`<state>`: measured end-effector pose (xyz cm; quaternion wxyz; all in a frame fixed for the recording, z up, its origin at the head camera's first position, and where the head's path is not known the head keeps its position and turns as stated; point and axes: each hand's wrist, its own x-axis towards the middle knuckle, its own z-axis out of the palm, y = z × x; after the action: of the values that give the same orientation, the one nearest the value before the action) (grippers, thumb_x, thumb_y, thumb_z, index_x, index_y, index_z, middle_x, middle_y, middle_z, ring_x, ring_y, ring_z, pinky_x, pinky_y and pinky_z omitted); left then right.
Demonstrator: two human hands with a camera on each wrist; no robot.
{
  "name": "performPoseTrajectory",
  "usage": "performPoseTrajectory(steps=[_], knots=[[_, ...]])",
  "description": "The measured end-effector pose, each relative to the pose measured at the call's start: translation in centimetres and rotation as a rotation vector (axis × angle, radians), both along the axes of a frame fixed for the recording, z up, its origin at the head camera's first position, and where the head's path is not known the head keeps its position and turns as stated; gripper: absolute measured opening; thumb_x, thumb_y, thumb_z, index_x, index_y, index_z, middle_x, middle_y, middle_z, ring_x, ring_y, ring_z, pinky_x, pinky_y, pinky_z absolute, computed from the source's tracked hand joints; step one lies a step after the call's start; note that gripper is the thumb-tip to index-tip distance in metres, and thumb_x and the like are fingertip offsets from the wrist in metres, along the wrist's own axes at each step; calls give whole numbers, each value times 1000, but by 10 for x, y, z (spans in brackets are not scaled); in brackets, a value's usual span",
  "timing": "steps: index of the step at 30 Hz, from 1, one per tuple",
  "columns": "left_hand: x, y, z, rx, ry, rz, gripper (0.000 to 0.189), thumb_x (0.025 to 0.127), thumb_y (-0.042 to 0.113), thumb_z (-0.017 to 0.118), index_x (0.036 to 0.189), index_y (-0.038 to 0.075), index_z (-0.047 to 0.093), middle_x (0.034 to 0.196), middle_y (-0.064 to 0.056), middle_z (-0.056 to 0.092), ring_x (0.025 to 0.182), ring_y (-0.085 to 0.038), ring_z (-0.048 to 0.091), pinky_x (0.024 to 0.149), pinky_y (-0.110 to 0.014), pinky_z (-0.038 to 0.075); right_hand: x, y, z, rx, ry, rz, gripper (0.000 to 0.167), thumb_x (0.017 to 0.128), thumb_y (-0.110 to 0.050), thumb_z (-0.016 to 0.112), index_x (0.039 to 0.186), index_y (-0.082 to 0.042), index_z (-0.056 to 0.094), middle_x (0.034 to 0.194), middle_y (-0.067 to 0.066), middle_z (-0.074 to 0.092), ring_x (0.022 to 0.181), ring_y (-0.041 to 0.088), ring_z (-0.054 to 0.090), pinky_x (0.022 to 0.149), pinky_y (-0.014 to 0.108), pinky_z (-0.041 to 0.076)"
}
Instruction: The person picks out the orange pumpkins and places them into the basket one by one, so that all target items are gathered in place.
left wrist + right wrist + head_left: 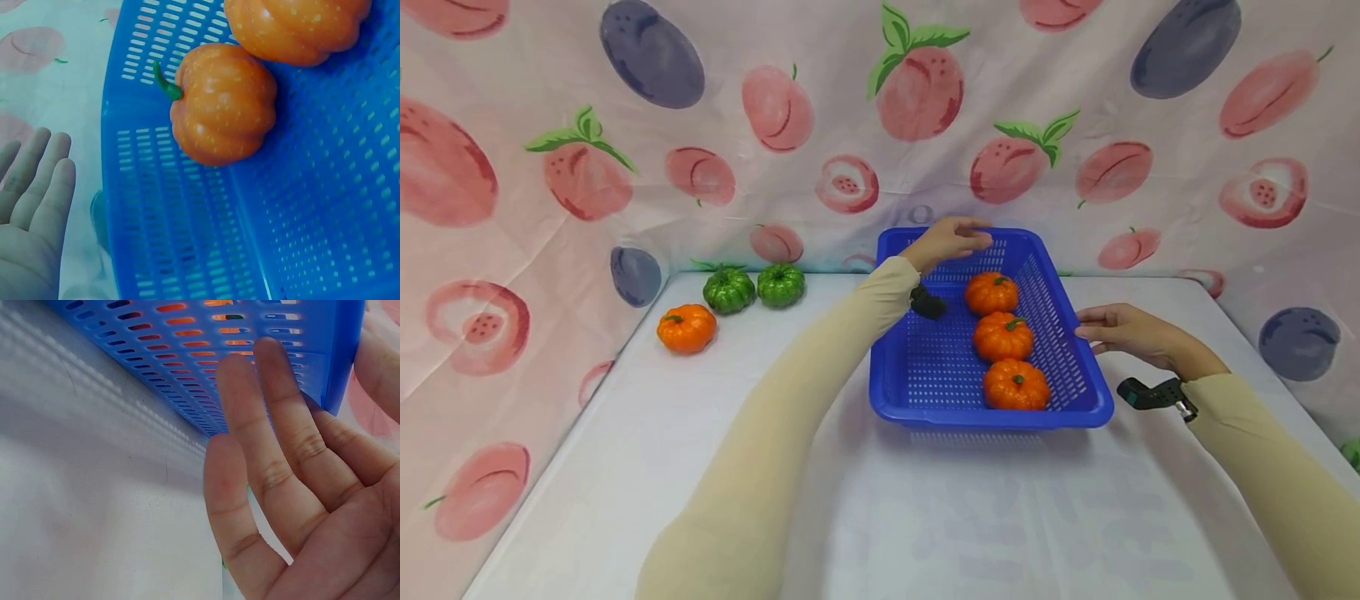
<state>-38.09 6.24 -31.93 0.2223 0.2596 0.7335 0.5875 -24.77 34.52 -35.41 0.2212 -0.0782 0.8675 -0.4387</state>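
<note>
A blue plastic basket (992, 419) with slotted walls holds three orange pumpkins, the back one (992, 293), the middle one (1003, 337) and the front one (1017, 385), lined up along its right side. My left hand (951, 240) is over the back rim with its fingers extended and nothing held; the left wrist view has its straight fingers (47, 194) just outside the basket wall. At the right rim, my right hand (1123, 332) pinches the lip between thumb and index finger. Its other fingers (240, 412) spread loosely beside the slotted outer wall.
On the white table (625, 467), at the back left, are another orange pumpkin (687, 328) and two green pumpkins, one (729, 290) beside the other (781, 285). A fruit-printed cloth (715, 225) hangs behind the table.
</note>
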Motion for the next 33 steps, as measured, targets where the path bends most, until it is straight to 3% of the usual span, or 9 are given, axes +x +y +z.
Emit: performPoseTrajectory(steps=[7,13,19,26,33], knots=[[-1,-21,4,3,14,-29,48,95,15,54,141,7,42,141,-14,47,127,-24,49,112,-34,36,0,1,-1,16,7,5,57,98,-24,49,137,15,34,120,16,63,91,2,64,86,29,56],[-5,-37,5,8,21,-5,46,94,15,55,139,5,45,137,-16,52,126,-24,50,112,-33,37,1,0,-2,34,12,-2,57,98,-25,49,137,14,34,124,24,59,92,4,65,88,34,55],[-7,-54,6,4,29,31,47,94,12,55,139,2,45,138,-20,50,125,-27,51,111,-37,38,1,-1,-1,36,12,6,57,99,-25,48,138,14,33,124,24,59,91,3,64,88,33,55],[-3,-75,10,-29,54,47,48,95,14,55,140,6,44,142,-15,47,127,-26,50,111,-36,37,1,-2,-1,50,5,-10,58,98,-27,49,138,13,34,125,25,58,92,4,65,90,36,55],[-7,-96,11,-43,73,75,50,94,14,57,141,4,42,141,-15,48,128,-23,49,111,-34,38,1,-3,-1,72,9,-16,59,98,-28,49,138,13,33,129,29,53,95,5,64,93,41,53]])
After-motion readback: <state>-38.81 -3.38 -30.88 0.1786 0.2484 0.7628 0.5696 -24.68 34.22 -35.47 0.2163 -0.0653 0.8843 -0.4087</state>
